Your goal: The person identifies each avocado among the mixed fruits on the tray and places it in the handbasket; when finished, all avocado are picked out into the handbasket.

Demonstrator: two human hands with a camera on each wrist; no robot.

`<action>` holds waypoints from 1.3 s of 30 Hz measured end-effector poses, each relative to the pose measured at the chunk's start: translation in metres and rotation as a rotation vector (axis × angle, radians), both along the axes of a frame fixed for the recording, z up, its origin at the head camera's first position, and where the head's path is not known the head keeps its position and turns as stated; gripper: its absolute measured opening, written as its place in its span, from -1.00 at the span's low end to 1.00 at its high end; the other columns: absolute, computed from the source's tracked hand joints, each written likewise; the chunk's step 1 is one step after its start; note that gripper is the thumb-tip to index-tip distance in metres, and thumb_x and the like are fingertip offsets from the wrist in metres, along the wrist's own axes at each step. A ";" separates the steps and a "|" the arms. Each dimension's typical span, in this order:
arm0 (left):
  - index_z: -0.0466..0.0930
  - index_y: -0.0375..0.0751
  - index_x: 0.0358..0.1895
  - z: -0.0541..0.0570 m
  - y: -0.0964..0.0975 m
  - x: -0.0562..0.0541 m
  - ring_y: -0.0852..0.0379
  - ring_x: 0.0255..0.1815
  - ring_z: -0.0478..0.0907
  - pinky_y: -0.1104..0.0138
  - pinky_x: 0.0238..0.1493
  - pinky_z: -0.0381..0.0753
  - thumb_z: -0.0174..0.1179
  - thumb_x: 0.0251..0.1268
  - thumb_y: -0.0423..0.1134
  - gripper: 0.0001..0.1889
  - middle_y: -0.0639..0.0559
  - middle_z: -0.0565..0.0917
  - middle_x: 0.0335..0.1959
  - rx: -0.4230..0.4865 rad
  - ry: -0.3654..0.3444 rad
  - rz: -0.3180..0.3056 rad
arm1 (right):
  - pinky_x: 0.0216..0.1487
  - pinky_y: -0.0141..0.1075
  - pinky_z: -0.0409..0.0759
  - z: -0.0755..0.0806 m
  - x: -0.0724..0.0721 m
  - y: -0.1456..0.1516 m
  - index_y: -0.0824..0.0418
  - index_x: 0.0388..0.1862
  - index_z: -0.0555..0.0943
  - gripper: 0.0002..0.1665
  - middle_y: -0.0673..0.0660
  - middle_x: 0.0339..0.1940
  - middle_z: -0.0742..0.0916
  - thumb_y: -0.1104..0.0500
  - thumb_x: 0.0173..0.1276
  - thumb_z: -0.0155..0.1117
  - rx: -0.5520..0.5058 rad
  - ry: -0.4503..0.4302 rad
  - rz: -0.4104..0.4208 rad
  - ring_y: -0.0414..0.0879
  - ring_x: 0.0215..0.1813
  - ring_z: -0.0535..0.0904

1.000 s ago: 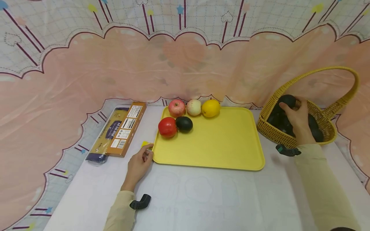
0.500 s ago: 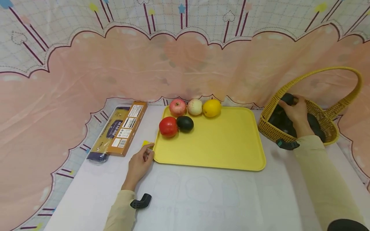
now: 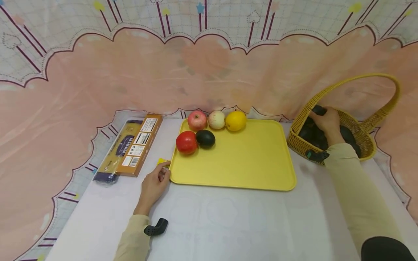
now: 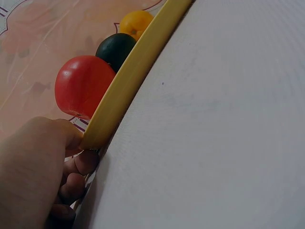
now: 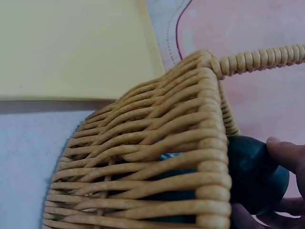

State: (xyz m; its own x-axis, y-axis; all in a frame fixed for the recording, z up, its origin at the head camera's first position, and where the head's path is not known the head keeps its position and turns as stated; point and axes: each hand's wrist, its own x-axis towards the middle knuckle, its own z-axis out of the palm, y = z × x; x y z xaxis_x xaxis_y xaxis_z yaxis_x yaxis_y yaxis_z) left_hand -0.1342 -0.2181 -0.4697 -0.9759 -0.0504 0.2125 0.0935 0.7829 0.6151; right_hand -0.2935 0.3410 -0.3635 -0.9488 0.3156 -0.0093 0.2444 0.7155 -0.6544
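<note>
In the head view, my left hand [image 3: 152, 188] is at the left edge of a yellow tray [image 3: 251, 159]; the left wrist view has its thumb and fingers pinching the rim. The tray bears a red apple-like fruit [image 3: 187, 142], an avocado [image 3: 205, 139], a pink apple [image 3: 197, 120], a pale round fruit [image 3: 216, 120] and a yellow lemon-like fruit [image 3: 236, 120]. My right hand [image 3: 329, 125] reaches inside a wicker basket [image 3: 300, 145]. Its fingers hold another dark green avocado [image 5: 255, 176], seen past the basket rim in the right wrist view. More dark fruits [image 3: 348, 136] lie under and beside this hand.
Left of the tray lie an orange-brown box [image 3: 140, 146] and a gold and purple packet [image 3: 121, 148]. A small yellow item [image 3: 162, 161] sits by my left fingers. The basket's tall handle [image 3: 354, 79] arches over its opening. A patterned cloth [image 3: 209, 79] hangs behind.
My right hand and wrist have shifted a little forward and left in the basket, its fingers staying on the avocado. My left hand stays at the tray edge. The view has shifted slightly.
</note>
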 end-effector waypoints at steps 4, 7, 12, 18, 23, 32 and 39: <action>0.52 -0.01 0.13 0.000 -0.002 -0.001 0.21 -0.57 0.31 0.37 -0.49 0.22 0.09 0.33 -0.18 -0.68 0.08 0.52 -0.49 -0.002 -0.003 -0.005 | 0.33 0.19 0.13 -0.003 -0.002 0.000 0.47 0.40 0.13 -0.07 0.55 0.33 0.31 -0.20 0.32 -0.01 0.034 -0.011 0.009 0.46 0.33 0.18; 0.51 0.01 0.14 0.000 -0.003 0.000 0.21 -0.56 0.31 0.37 -0.49 0.23 0.08 0.34 -0.17 -0.68 0.08 0.53 -0.48 -0.001 -0.023 -0.002 | 0.34 0.21 0.09 -0.007 -0.002 -0.001 0.47 0.40 0.11 -0.03 0.54 0.34 0.29 -0.23 0.31 0.00 0.056 -0.028 0.012 0.47 0.35 0.15; 0.51 0.00 0.15 0.000 -0.001 0.003 0.21 -0.57 0.31 0.38 -0.50 0.23 0.09 0.33 -0.18 -0.67 0.07 0.53 -0.48 -0.001 -0.040 0.004 | 0.31 0.25 0.08 -0.009 -0.004 -0.001 0.46 0.40 0.12 -0.01 0.55 0.33 0.29 -0.28 0.32 -0.03 0.097 -0.060 0.021 0.50 0.33 0.14; 0.51 -0.01 0.15 0.000 0.000 0.002 0.20 -0.57 0.31 0.37 -0.50 0.23 0.09 0.33 -0.18 -0.67 0.06 0.53 -0.49 -0.008 -0.033 0.009 | 0.33 0.25 0.05 -0.011 -0.005 0.002 0.47 0.42 0.08 0.02 0.56 0.34 0.26 -0.32 0.33 -0.12 0.109 -0.111 0.036 0.51 0.35 0.10; 0.51 0.00 0.15 0.000 -0.001 0.002 0.20 -0.56 0.32 0.38 -0.50 0.23 0.09 0.34 -0.17 -0.67 0.06 0.54 -0.48 -0.001 -0.033 0.007 | 0.35 0.23 0.05 -0.011 -0.004 0.001 0.44 0.45 0.03 -0.02 0.54 0.38 0.22 -0.28 0.36 -0.14 0.096 -0.091 0.044 0.49 0.37 0.08; 0.51 0.01 0.15 -0.002 -0.001 0.002 0.22 -0.57 0.31 0.38 -0.50 0.22 0.08 0.34 -0.17 -0.67 0.07 0.53 -0.49 0.003 -0.030 0.005 | 0.35 0.20 0.10 -0.020 -0.001 0.001 0.22 0.51 -0.07 0.07 0.42 0.45 0.19 -0.34 0.24 0.02 -0.047 0.019 -0.024 0.42 0.42 0.09; 0.51 0.01 0.15 -0.002 -0.001 0.002 0.20 -0.57 0.31 0.38 -0.51 0.23 0.08 0.34 -0.18 -0.67 0.07 0.52 -0.50 0.005 -0.034 0.010 | 0.24 0.12 0.33 -0.016 0.006 0.002 0.28 0.50 -0.06 -0.05 0.46 0.45 0.17 -0.19 0.34 0.00 -0.101 0.031 -0.004 0.08 -0.21 0.65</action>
State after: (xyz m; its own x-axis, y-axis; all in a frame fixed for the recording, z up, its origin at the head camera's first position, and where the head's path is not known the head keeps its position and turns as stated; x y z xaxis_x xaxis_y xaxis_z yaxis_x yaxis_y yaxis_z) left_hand -0.1322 -0.2190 -0.4714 -0.9820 -0.0615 0.1788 0.0643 0.7808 0.6214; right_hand -0.2875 0.3428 -0.3799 -0.9480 0.3180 -0.0119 0.2254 0.6446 -0.7305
